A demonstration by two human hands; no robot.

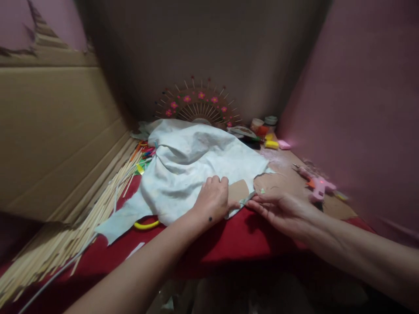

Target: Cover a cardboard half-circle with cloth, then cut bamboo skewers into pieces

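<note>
A crumpled pale blue-white cloth (193, 152) lies spread over the table. On its front right part rests a small brown cardboard piece (239, 190). My left hand (214, 196) bears down on the cloth with curled fingers, its thumb along the cardboard's near edge. Just to the right, my right hand (278, 211) pinches the narrow edge of the cloth beside the cardboard. The fingertips partly cover that edge. A yellow curved handle (147, 224) pokes out from under the cloth; what it belongs to is hidden.
Long thin wooden sticks (78, 235) lie along the left. A pink glue gun (321, 188) sits on brown cardboard at right. A flowered fan-shaped piece (196, 102) stands at the back, near small jars (270, 121). The red tablecloth (209, 257) hangs over the front edge.
</note>
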